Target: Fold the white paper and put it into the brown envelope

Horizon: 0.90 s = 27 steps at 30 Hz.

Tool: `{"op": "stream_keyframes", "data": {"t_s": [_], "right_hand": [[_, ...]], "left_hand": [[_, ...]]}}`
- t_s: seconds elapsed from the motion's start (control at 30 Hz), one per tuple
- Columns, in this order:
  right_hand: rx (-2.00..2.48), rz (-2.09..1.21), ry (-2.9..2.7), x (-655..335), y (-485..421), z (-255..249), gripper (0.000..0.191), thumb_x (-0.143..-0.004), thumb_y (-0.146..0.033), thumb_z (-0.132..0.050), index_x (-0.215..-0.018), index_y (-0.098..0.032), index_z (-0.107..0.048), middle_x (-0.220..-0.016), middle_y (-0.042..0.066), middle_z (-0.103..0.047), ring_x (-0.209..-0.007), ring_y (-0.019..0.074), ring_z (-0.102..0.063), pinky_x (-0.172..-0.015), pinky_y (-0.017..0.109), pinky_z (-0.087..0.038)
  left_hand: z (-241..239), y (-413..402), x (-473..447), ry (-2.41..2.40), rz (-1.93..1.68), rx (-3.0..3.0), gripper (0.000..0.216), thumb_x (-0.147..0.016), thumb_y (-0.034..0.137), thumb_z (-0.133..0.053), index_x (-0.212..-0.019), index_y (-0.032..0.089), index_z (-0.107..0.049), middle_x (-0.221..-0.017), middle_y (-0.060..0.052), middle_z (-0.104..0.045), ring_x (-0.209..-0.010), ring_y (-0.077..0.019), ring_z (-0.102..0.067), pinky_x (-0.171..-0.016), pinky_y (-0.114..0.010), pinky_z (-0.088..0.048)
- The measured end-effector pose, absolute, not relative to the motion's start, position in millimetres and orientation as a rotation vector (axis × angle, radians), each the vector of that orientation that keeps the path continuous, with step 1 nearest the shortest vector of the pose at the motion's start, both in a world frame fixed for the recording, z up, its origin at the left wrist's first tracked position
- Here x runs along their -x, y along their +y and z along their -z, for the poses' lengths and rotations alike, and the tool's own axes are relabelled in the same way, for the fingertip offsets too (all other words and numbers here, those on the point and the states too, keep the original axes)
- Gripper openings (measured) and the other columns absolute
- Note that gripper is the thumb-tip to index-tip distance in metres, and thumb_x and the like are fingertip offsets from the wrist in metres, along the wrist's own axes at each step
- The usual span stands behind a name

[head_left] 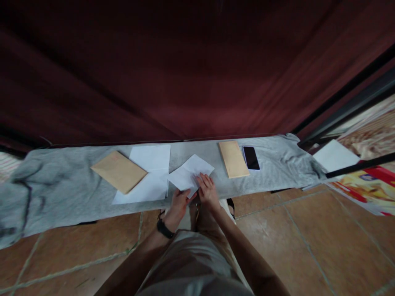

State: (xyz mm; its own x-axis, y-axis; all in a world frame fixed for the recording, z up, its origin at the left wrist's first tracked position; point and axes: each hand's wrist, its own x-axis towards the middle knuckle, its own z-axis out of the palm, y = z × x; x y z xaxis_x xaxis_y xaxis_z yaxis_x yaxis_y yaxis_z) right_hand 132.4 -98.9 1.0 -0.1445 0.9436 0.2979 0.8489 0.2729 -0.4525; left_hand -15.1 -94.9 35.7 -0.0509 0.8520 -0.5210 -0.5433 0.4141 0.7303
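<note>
A folded white sheet of paper [189, 169] lies turned at an angle on the grey cloth in front of me. My left hand [179, 205] grips its near edge, the thumb on top near the corner. On the right part of the same paper rests my right hand [207, 191], fingers stretched out and pressing down on it. To the left, a brown envelope [119, 172] overlaps larger white sheets [154, 185] with a crease across them. Right of my hands lies a second brown envelope or pad [233, 159].
A grey cloth [77, 193] covers the long narrow bench. Beside the right brown piece is a smartphone [251, 158], screen dark. A dark red panel [185, 82] rises behind. At far right are a white pad [335, 156] and a red-yellow printed box [367, 187].
</note>
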Motion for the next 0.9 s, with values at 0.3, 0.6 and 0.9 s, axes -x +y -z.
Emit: {"op": "stream_keyframes", "data": {"t_s": [0.3, 0.6, 0.9], "right_hand": [[1.58, -0.307, -2.042, -151.0, -97.3, 3.3, 0.048, -0.098, -0.01, -0.047, -0.136, -0.03, -0.066, -0.151, 0.002, -0.057, -0.142, 0.0222, -0.046, -0.12, 0.043, -0.036], [1.545, -0.386, -1.979, -168.4, -99.4, 7.7, 0.066, -0.085, 0.0, -0.044, -0.145, -0.021, -0.058, -0.149, 0.008, -0.058, -0.14, 0.0234, -0.049, -0.117, 0.042, -0.041], [1.459, -0.435, -2.168, -177.0, -104.7, -0.2, 0.076, -0.079, -0.007, -0.053, -0.153, -0.023, -0.048, -0.159, 0.006, -0.048, -0.148, 0.0223, -0.04, -0.125, 0.043, -0.031]], "left_hand": [[-25.5, -108.8, -3.1, 1.154, -1.177, -0.313, 0.041, -0.063, 0.023, -0.083, -0.1, 0.024, -0.065, -0.107, -0.005, -0.077, -0.098, -0.0231, -0.074, -0.082, -0.037, -0.061], [-29.7, -79.3, 48.7, 1.352, -1.157, -0.27, 0.025, -0.06, 0.023, -0.081, -0.074, 0.02, -0.06, -0.071, 0.001, -0.071, -0.066, -0.0163, -0.069, -0.063, -0.03, -0.056], [-25.5, -91.8, 37.5, 1.314, -1.205, -0.421, 0.03, -0.051, 0.028, -0.085, -0.068, 0.019, -0.062, -0.071, 0.002, -0.07, -0.064, -0.0153, -0.066, -0.064, -0.03, -0.055]]}}
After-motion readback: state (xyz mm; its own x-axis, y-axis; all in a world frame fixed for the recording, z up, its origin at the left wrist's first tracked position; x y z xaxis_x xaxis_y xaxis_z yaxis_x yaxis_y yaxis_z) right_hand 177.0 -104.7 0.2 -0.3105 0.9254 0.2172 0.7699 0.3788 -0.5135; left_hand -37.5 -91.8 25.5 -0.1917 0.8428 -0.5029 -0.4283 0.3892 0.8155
